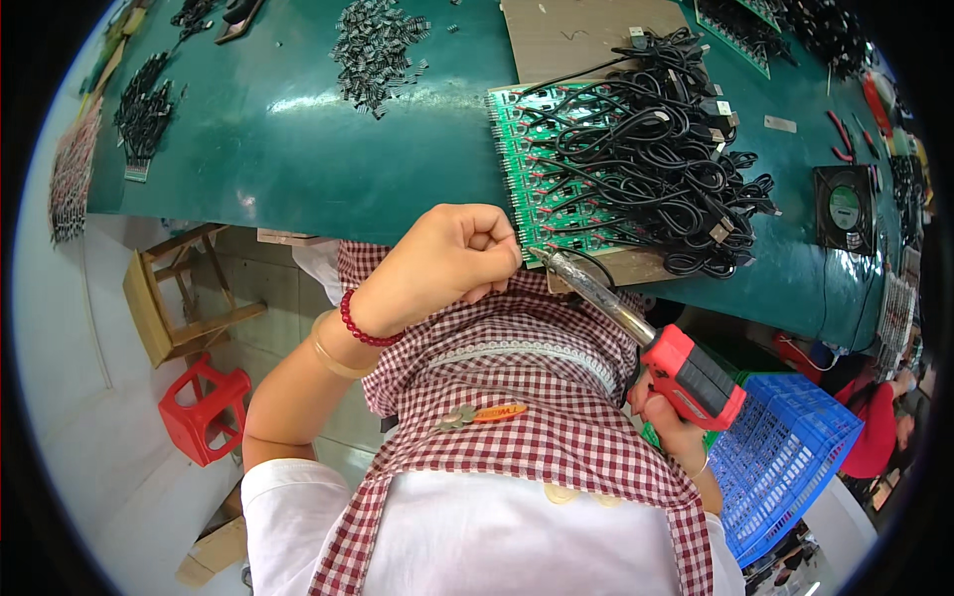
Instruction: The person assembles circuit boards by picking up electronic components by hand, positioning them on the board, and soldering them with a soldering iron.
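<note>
My left hand [459, 256] is closed in a pinch at the near left corner of a green circuit board panel [514, 164]; whatever its fingertips hold is hidden. Low on the right, my right hand [671, 422] grips a red and black soldering gun [694, 377]. Its metal barrel slants up to the left, and the tip is at the board's near edge, close to my left fingers. Metal pins line the panel's left side. Bundled black USB cables [651, 149], joined by red wire ends, cover much of the board.
Brown cardboard [586, 35] lies under and behind the board. A heap of small dark components [373, 50] is on the green table [268, 149]. Pliers [842, 137] and a black fan [845, 209] are at right. A blue crate [785, 457] and red stool [204, 407] stand below.
</note>
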{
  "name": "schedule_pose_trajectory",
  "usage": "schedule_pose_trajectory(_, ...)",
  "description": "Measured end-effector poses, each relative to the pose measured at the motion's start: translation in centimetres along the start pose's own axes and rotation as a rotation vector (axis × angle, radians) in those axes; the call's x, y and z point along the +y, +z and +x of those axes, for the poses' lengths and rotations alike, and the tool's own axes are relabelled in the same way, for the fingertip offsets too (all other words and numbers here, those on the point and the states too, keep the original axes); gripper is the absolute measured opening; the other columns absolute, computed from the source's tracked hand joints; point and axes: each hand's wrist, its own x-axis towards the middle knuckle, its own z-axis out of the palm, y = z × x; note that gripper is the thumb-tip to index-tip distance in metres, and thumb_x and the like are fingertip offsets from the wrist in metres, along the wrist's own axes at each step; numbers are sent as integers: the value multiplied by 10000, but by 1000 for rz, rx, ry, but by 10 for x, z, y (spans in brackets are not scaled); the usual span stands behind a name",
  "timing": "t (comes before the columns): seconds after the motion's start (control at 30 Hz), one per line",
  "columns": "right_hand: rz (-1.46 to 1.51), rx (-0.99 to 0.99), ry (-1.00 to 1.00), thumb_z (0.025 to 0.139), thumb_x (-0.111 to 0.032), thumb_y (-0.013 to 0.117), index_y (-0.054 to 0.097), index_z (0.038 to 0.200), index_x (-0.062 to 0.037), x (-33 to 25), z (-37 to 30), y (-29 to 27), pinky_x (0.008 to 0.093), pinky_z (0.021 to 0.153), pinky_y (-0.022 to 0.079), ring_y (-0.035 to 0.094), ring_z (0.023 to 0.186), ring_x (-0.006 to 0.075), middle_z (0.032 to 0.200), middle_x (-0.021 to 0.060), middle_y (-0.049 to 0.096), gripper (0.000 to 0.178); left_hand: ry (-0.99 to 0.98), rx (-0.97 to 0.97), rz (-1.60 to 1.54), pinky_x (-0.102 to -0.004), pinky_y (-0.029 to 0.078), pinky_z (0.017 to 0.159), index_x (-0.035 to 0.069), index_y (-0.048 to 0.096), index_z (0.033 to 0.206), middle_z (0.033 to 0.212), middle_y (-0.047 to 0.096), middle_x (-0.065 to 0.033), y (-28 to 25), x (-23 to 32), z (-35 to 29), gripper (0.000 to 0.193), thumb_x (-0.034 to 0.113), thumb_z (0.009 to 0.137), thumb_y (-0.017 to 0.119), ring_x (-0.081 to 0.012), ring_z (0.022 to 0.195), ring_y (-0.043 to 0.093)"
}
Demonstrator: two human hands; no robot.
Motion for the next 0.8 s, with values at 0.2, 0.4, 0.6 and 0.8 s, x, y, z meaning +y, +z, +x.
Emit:
schedule_pose_trajectory(0.2,48,-28,-10,691,-131,699,635,784,-61,-11,2,0,306,541,413,557,629,216,729,67,596,133,1,24,19,-167,332,433,16,529,793,656,546,-13,1,1,1,74,57,851,548,-23,490,441)
schedule_pose_trajectory(0.4,103,52,43,690,-121,695,638,845,-74,-12,1,3,303,556,400,560,698,221,779,73,602,171,13,19,7,-168,325,435,16,530,784,649,538,-6,0,-1,2,80,58,850,549,-25,485,431)
schedule_pose_trajectory(0.6,-78,-30,-2,685,-129,691,642,812,-80,-1,-3,-4,309,537,396,554,644,211,735,60,591,145,15,29,2,-168,320,436,16,528,772,642,518,6,1,-2,1,91,57,851,548,-25,487,423)
schedule_pose_trajectory(0.8,-44,-88,-15,674,-131,694,645,789,-72,-2,-4,-6,312,521,400,551,594,204,701,52,584,138,27,32,2,-169,312,434,18,528,770,625,511,17,2,-2,1,100,66,856,546,-20,488,417)
